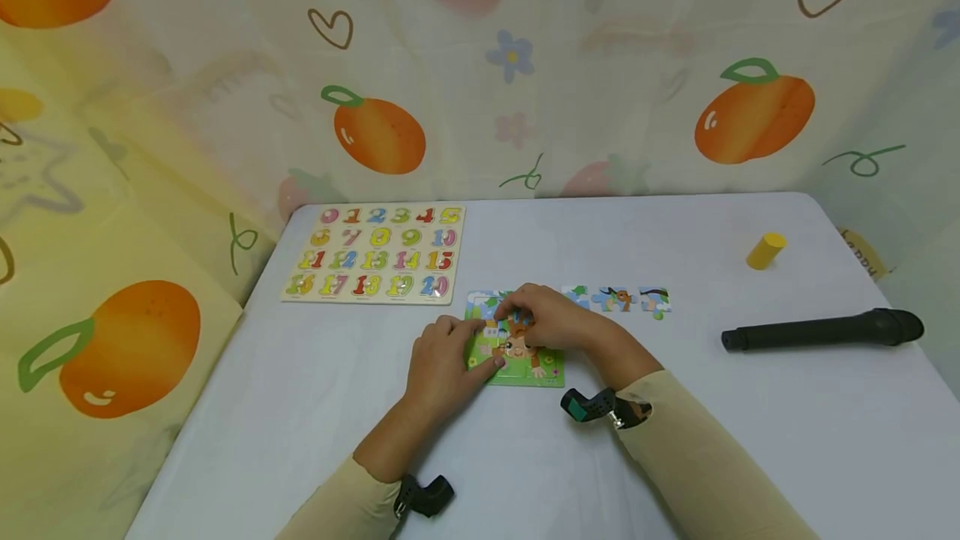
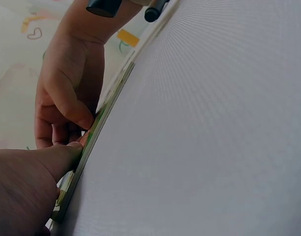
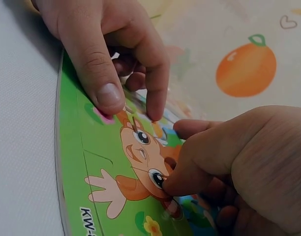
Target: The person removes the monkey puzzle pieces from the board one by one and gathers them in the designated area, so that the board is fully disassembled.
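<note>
A monkey jigsaw puzzle (image 1: 551,373) with a green border lies flat in the middle of the table. My left hand (image 1: 438,361) rests at its left side, thumb and index finger apart and touching the picture. From the right, my right hand (image 1: 553,319) reaches over the puzzle with curled fingers. In the right wrist view its thumb is at the monkey's eye (image 3: 157,178), and the index fingertip is further up the picture. Between them lies a brown puzzle piece (image 3: 174,153), partly hidden by the hand. Three loose puzzle pieces (image 1: 615,299) lie in a row beyond the right wrist.
A wooden number board (image 1: 367,261) lies at the back left. On the right are a black microphone-shaped object (image 1: 817,330) and a yellow cylinder (image 1: 766,251). A fruit-patterned cloth (image 1: 600,90) hangs behind the white table (image 1: 315,390).
</note>
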